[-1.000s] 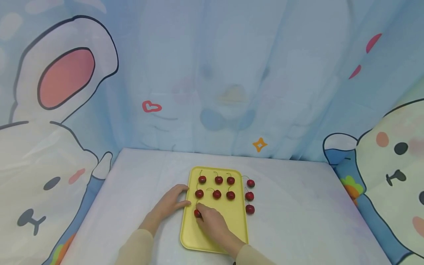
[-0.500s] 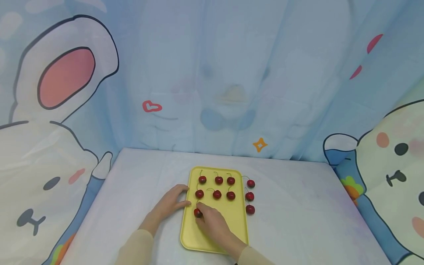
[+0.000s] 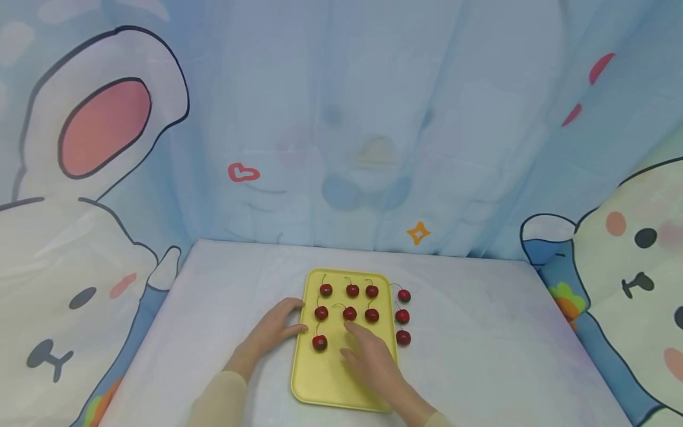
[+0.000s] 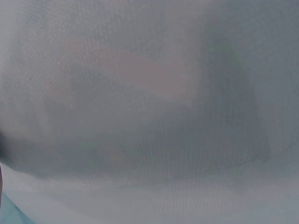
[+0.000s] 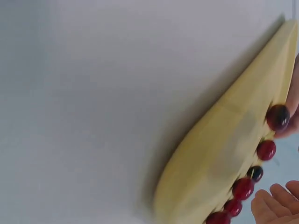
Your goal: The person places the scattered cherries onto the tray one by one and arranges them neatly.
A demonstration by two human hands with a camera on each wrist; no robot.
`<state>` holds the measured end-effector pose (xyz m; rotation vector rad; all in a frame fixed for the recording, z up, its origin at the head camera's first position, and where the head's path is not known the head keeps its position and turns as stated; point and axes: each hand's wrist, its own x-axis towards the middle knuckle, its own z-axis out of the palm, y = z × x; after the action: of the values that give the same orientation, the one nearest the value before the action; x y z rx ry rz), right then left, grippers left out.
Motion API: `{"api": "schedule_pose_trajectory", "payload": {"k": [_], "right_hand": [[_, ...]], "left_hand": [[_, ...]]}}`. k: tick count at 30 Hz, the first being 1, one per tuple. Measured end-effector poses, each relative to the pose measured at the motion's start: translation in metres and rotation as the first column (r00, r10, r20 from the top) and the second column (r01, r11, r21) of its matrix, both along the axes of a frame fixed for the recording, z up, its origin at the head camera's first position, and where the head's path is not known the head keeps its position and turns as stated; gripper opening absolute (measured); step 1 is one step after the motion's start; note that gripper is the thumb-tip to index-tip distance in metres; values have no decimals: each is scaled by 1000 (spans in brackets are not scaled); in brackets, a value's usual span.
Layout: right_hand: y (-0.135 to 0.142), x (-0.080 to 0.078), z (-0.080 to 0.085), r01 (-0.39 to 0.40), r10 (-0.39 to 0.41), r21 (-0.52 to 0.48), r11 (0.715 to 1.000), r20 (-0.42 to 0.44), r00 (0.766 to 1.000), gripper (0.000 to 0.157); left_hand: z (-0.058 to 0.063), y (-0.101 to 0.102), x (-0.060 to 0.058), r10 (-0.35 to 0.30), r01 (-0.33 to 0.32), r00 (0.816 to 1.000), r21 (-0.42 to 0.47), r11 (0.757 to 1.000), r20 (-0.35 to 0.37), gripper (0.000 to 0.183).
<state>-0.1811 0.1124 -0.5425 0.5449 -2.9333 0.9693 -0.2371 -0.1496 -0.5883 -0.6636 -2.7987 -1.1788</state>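
Observation:
A yellow tray (image 3: 320, 379) lies on the table with red cherries on it: three along its far end, three in a second row. One more cherry (image 3: 319, 343), stem pointing away, sits by itself at the left of a third row. At the tray's left rim rests my left hand (image 3: 271, 326), thumb and fingers spread. Above the middle of the tray hovers my right hand (image 3: 370, 359), fingers apart and holding nothing, just nearer than the second row's middle cherry (image 3: 349, 313). In the right wrist view, its fingers (image 5: 273, 205) appear at the lower right.
Three more cherries lie on the white table (image 3: 480, 344) along the tray's right side, the middle one (image 3: 402, 316) close to the rim. A printed blue curtain (image 3: 288, 118) hangs behind. The left wrist view shows only pale blurred cloth.
My right hand has let go of the cherry at the tray's left and moved right, its fingers spreading. That cherry now lies on the tray. The left hand stays put.

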Motion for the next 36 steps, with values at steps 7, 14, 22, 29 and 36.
{"api": "schedule_pose_trajectory", "payload": {"k": [7, 14, 22, 29, 36], "right_hand": [[35, 3, 5, 100, -104, -66, 993, -59, 993, 52], [71, -1, -1, 213, -213, -9, 977, -50, 976, 57], [108, -5, -13, 298, -300, 43, 954, 34, 953, 63], [121, -8, -20, 328, -340, 96, 940, 151, 928, 66], [121, -11, -30, 322, -351, 156, 934, 219, 910, 74]], "left_hand": [[3, 2, 1, 21, -21, 999, 17, 1000, 49, 53], [3, 3, 2, 22, -23, 999, 9, 1000, 47, 52], [3, 2, 3, 15, -15, 999, 10, 1000, 52, 53], [3, 2, 2, 15, -15, 999, 3, 1000, 43, 53], [2, 2, 3, 16, -16, 999, 4, 1000, 42, 54]]}}
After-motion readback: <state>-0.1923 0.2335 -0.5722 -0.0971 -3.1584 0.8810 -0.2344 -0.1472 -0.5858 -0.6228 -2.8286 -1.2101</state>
